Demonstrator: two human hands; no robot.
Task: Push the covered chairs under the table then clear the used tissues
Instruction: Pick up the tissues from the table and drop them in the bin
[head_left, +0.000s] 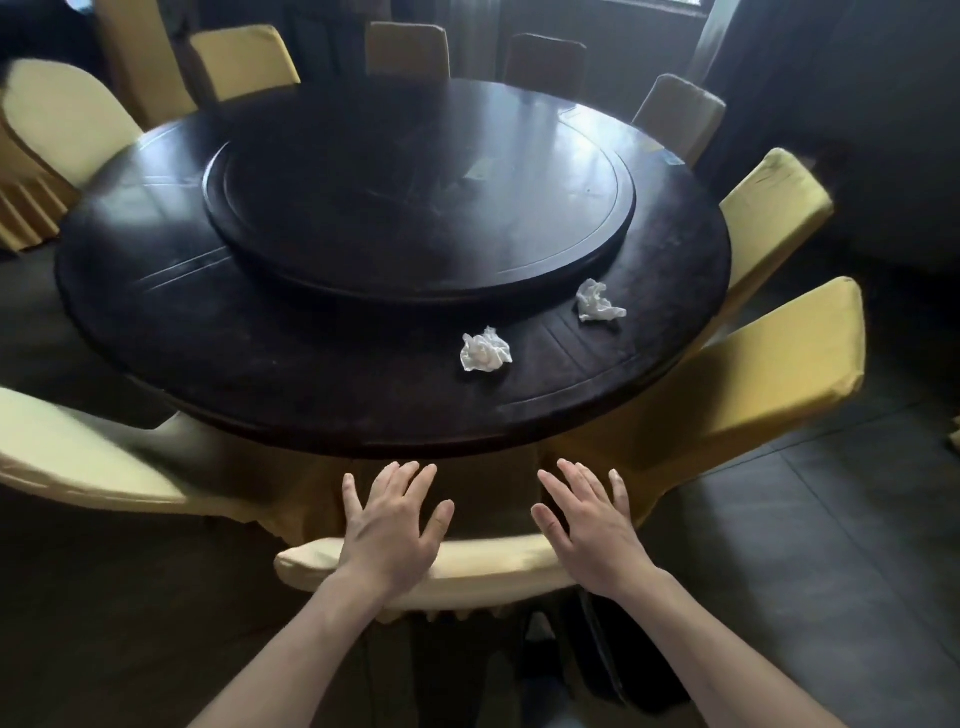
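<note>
Left hand: the left hand (387, 535) lay palm down over the top edge of the nearest chair back, fingers (410, 480) spread wide apart and stretched toward the table, gripping nothing.
Right hand: the right hand (589, 530) mirrored it over the same chair top, fingers (582, 483) fanned open and straight, closed on nothing; whether the palms pressed the cloth or hovered just above it could not be told.
Nearest chair: the chair in a pale yellow fabric cover (488, 566) stood directly before the person, its front hidden beneath the table edge.
Table: the large round dark wooden table (208, 332) carried a round dark wooden turntable (415, 192) at its centre.
Tissues: one crumpled white tissue (484, 351) lay on the table's outer ring ahead of the hands; a second crumpled white tissue (597, 301) lay to its right, just beside the turntable's rim. The two were apart from each other and well apart from both hands.
Other chairs: a yellow-covered chair on the right (769, 379) leaned close to the table edge; a pale covered chair on the left (88, 457) looked blurred.
</note>
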